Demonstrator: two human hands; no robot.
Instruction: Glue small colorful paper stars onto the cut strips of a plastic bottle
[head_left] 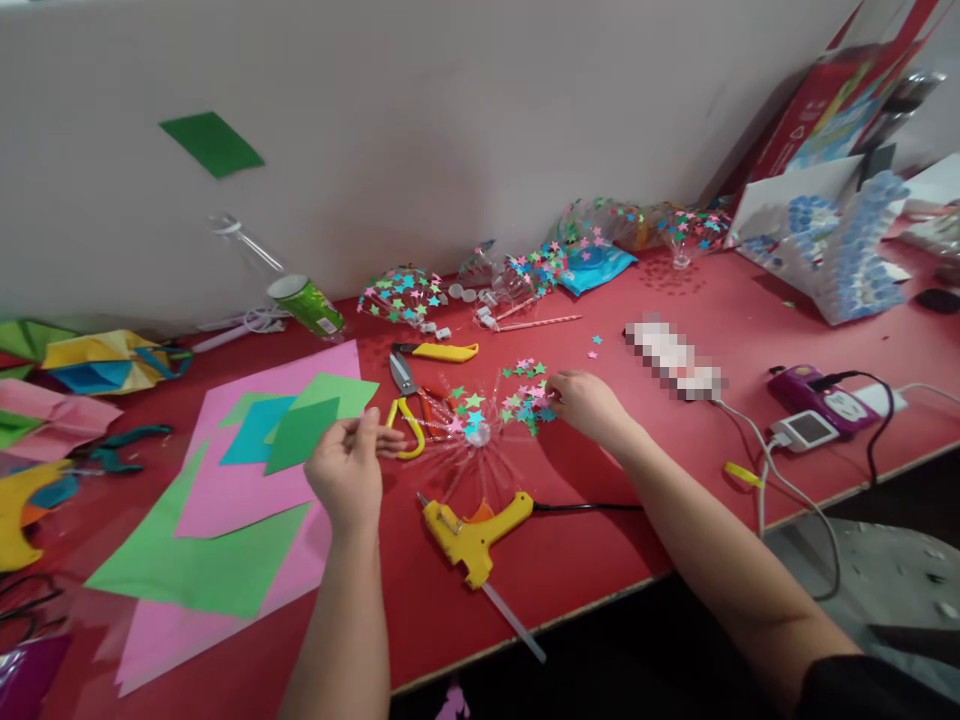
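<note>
My left hand is closed in a pinch on a clear plastic strip of a cut-open bottle piece dotted with small paper stars. My right hand rests fingers-down on a pile of loose paper stars, pinching at them; what it holds is too small to name. A yellow glue gun lies just in front of the bottle piece. Yellow-handled scissors lie between my hands.
Pink and green paper sheets cover the red table at left. A yellow knife, a green can, star-covered plastic pieces, a power strip and cables sit further back.
</note>
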